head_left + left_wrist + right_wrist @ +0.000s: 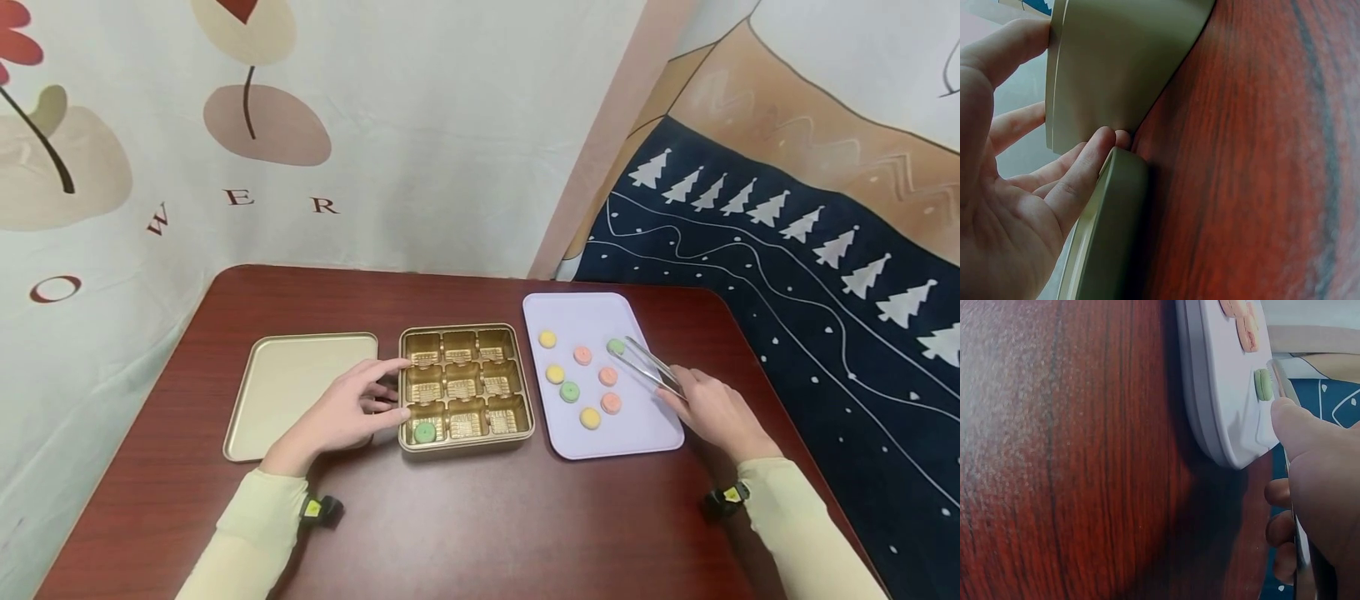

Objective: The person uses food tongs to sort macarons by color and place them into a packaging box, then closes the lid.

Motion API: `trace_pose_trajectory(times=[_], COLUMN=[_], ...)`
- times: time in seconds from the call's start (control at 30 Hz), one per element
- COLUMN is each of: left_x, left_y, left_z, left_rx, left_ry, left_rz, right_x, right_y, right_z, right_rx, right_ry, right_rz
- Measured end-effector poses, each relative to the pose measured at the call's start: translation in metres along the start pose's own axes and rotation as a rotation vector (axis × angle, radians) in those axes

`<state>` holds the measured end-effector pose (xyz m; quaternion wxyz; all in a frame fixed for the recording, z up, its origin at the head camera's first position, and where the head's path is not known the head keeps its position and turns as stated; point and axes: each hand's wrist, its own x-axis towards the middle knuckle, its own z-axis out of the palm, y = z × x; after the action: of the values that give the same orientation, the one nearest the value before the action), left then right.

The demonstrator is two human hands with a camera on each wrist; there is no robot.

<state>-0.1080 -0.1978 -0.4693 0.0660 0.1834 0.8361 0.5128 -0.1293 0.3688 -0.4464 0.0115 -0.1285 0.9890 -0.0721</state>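
A gold box with a three-by-three grid of cells sits mid-table; one green round sweet lies in its near-left cell. My left hand rests against the box's left wall with straight fingers and thumb. Metal tongs are gripped in my right hand over the lavender tray. Their tips reach another green sweet at the tray's far right, also visible as the green sweet beside the tongs. Whether the tips pinch it cannot be told.
The gold lid lies flat left of the box, its rim by my fingers. Several yellow, pink and green sweets, such as a pink one, are scattered on the tray. Patterned cloth hangs behind and to the right of the red-brown table.
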Motion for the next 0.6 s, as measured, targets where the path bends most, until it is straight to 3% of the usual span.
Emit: trace_pose_trajectory(times=[0.6], left_x=[-0.0022], left_y=[0.0003], left_z=[0.0004], left_rx=[0.015], left_ry=[-0.001], left_rz=[-0.014], right_x=[0.006], right_y=[0.0009], right_z=[0.0068], right_rx=[0.007], right_ry=[-0.027], right_rz=[0.008])
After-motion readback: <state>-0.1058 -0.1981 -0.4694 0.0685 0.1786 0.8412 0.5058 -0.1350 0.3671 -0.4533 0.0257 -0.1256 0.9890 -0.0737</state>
